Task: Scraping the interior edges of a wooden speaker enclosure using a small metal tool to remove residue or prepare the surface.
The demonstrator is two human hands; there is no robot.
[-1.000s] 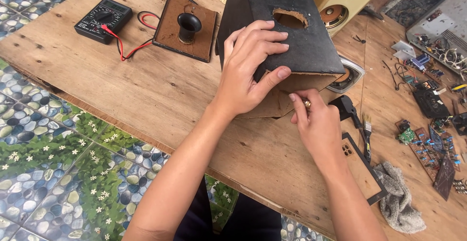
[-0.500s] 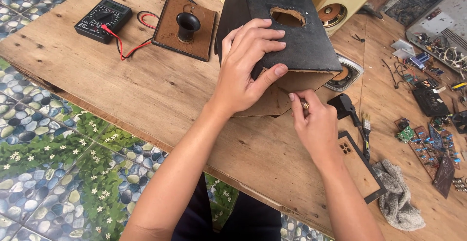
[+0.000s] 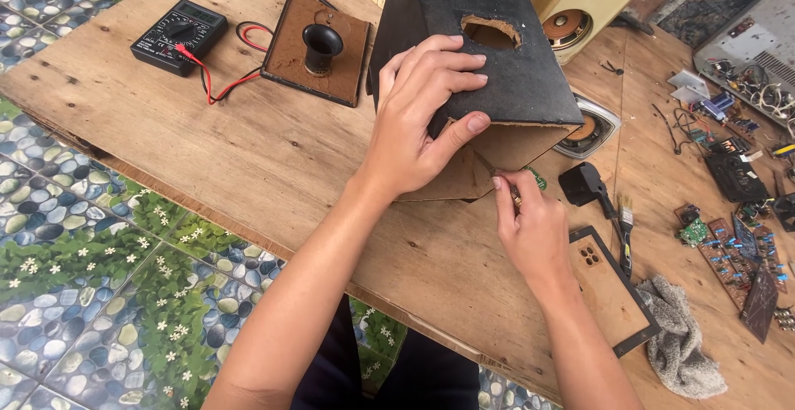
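A black speaker box point(image 3: 464, 29) with a rough hole in its upper face lies tilted on the plywood table point(image 3: 248, 153). My left hand point(image 3: 418, 120) grips its near end, fingers spread over the black face and thumb on the brown fibreboard end panel point(image 3: 505, 149). My right hand point(image 3: 530, 224) is just below that panel, pinching a small green circuit board point(image 3: 537, 180) and a thin metal tool at the box's lower edge. The tool's tip is hidden by my fingers.
A black multimeter point(image 3: 178, 36) with red and black leads and a brown panel with a black port tube point(image 3: 319, 45) lie at the back left. A loose speaker driver point(image 3: 588, 128), brush point(image 3: 625, 228), thin framed panel point(image 3: 609, 290), grey rag point(image 3: 679, 344) and several circuit boards point(image 3: 729, 244) fill the right.
My view has shifted slightly lower and closer. My right hand has moved a little nearer the box's end panel; my left hand keeps the same grip.
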